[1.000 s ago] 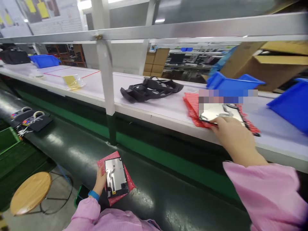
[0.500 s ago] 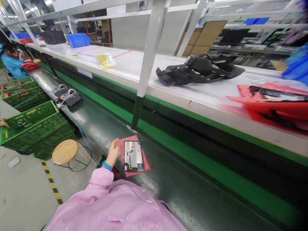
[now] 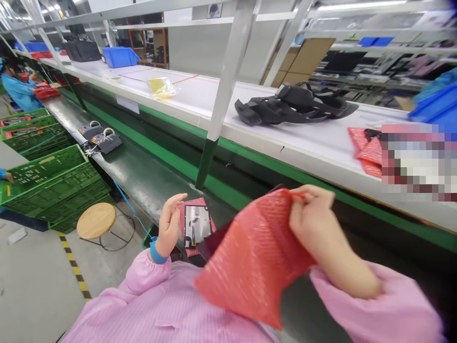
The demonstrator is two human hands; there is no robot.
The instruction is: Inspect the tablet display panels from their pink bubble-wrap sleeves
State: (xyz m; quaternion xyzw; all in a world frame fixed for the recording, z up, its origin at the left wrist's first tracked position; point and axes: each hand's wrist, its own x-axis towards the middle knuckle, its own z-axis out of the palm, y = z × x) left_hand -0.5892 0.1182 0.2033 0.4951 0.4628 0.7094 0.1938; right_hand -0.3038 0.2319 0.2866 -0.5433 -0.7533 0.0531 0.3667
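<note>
My right hand [image 3: 316, 216] pinches the top corner of a red bubble-wrap bag [image 3: 246, 257], which hangs tilted in front of me. A dark flat piece [image 3: 214, 242] shows at the bag's left side; I cannot tell whether it is inside. My left hand [image 3: 170, 223], with a blue band at the wrist, is open and holds nothing. Just right of it, a flat silver-and-black panel [image 3: 197, 224] lies on another red bubble-wrap sheet [image 3: 191, 253] on the dark green bench [image 3: 153, 176]. The hanging bag covers part of both.
On the white shelf [image 3: 200, 102] lie black straps [image 3: 296, 105], a yellow packet [image 3: 162, 89] and red wrap [image 3: 367, 147]. Grey devices [image 3: 109, 140] sit farther along the bench. Green crates [image 3: 71, 190] and a wooden stool [image 3: 96, 222] stand at left. A post [image 3: 228, 71] rises ahead. Co-worker at far left.
My right hand has come into view from the right with the red bag, now held over the bench. My left hand has lifted slightly off the wrap's edge, its fingers reaching rightward.
</note>
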